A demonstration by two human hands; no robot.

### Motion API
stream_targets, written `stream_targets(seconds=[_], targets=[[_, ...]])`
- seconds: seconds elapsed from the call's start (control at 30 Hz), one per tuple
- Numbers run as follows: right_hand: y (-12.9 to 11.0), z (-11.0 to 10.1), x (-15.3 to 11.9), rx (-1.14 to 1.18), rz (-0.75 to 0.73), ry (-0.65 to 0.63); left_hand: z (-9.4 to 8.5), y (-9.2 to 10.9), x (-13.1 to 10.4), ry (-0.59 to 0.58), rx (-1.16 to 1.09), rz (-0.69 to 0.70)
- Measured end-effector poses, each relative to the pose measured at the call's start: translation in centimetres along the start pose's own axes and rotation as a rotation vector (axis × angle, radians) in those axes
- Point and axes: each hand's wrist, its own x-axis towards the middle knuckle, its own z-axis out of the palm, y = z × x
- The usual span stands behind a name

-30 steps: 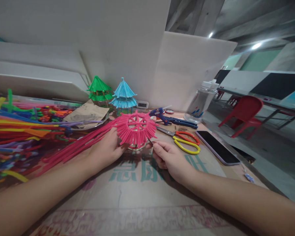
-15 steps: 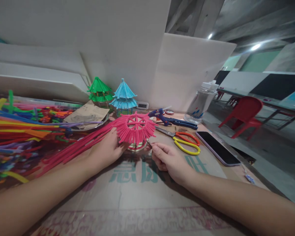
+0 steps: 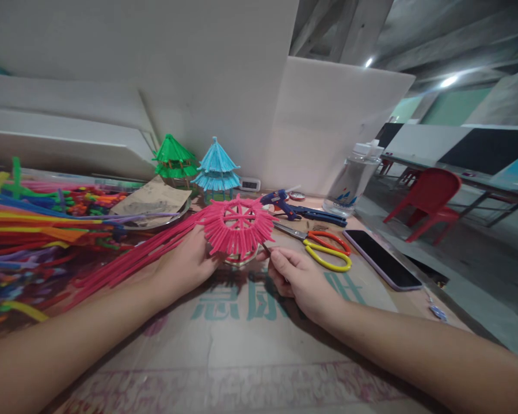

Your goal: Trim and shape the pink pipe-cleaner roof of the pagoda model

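A pink pipe-cleaner pavilion model (image 3: pixel 242 242) stands in front of me, with a round fringed roof open at the top over a spoked frame. My left hand (image 3: pixel 192 259) grips its left side, fingers partly hidden behind the fringe. My right hand (image 3: pixel 296 276) is closed in a pinch on a thin dark stick (image 3: pixel 266 249) whose tip points at the roof's lower right edge. I cannot tell whether the tip touches the model. Long pink pipe cleaners (image 3: pixel 133 261) stretch out beside my left wrist.
Finished green (image 3: pixel 172 155) and blue pavilions (image 3: pixel 216 164) stand behind. Scissors (image 3: pixel 328 250), a glue gun (image 3: pixel 282 202), a phone (image 3: pixel 382 260) and a water bottle (image 3: pixel 354 178) lie or stand to the right. Colourful pipe cleaners (image 3: pixel 38 224) fill the left.
My right hand has shifted slightly to the right, and the dark stick now slants more steeply. The left hand and the pink model look almost unmoved.
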Motion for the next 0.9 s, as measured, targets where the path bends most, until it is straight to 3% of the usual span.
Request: stream_targets(seconds=[0.3, 0.53, 0.9], targets=[[0.2, -0.1, 0.0, 0.030, 0.001, -0.002, 0.3, -0.4, -0.2, 0.024, 0.002, -0.029], [0.2, -0.1, 0.1, 0.015, -0.002, -0.007, -0.1, 0.5, 0.2, 0.033, -0.030, 0.070], [0.2, -0.1, 0.1, 0.049, 0.002, -0.014, 0.0, 0.4, 0.3, 0.018, -0.028, 0.053]])
